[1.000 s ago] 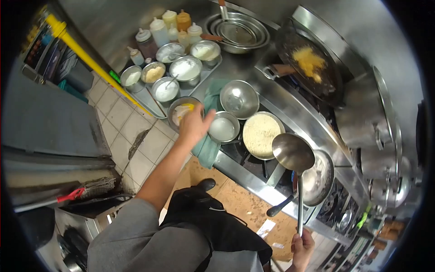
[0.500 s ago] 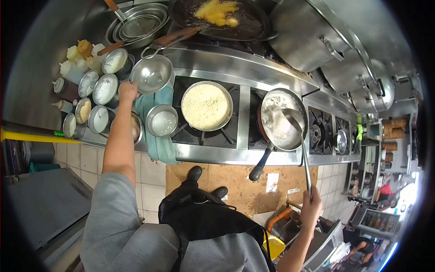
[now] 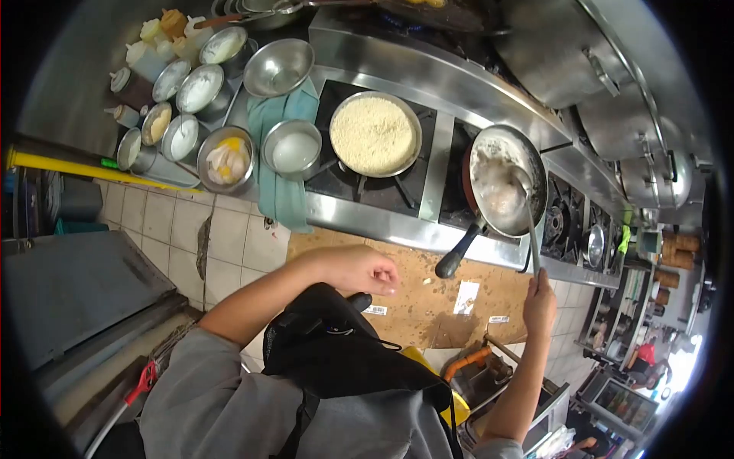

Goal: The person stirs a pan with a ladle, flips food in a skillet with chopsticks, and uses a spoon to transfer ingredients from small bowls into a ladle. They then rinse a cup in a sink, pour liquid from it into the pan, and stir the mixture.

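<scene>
My right hand (image 3: 540, 306) is closed around the long handle of a metal ladle (image 3: 534, 237). The ladle's bowl end dips into bubbling, whitish contents in a frying pan (image 3: 469, 172) on the stove, and its black handle (image 3: 451, 262) points toward me. My left hand (image 3: 363, 270) hovers before my apron, empty, fingers loosely curled with a gap to the thumb. Left of the frying pan, a round pan (image 3: 375, 134) holds pale crumbs. Nearby are a metal bowl (image 3: 278, 69), a pot of cloudy liquid (image 3: 291, 148) and a bowl with egg yolk and pale pieces (image 3: 227, 158).
A green cloth (image 3: 280, 197) hangs over the counter edge. Several containers of powder (image 3: 200, 88) and squeeze bottles (image 3: 174, 24) crowd the left. Large pots (image 3: 547, 53) stand behind the stove, beside a wok (image 3: 451, 17) over a blue flame. Cardboard (image 3: 413, 306) covers the floor.
My left hand has left the metal bowl's rim and come down and right toward my body. My right hand still grips the ladle. The view has shifted, showing the yolk bowl fully.
</scene>
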